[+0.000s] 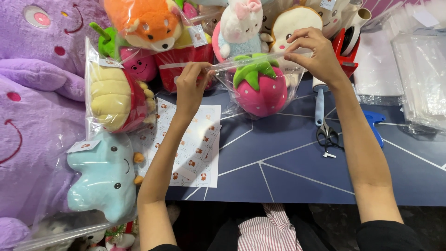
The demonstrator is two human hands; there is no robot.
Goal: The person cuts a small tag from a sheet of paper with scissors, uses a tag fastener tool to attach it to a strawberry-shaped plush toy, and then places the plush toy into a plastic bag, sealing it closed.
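Observation:
A pink strawberry plush (260,88) with green leaves sits inside a clear plastic bag (232,100) on the dark blue table (297,162). My left hand (191,86) pinches the left end of the bag's top edge. My right hand (312,50) pinches the right end of that edge, so the bag's mouth is stretched flat between both hands. A sheet of small stickers (195,148) lies on the table under my left forearm.
Bagged plush toys crowd the left and back: a light blue one (104,179), a yellow and red one (114,97), an orange fox (144,21), a white bunny (241,28). A red tape dispenser (348,44), scissors (327,135), a blue tool (375,123) and stacked clear bags (420,69) lie on the right.

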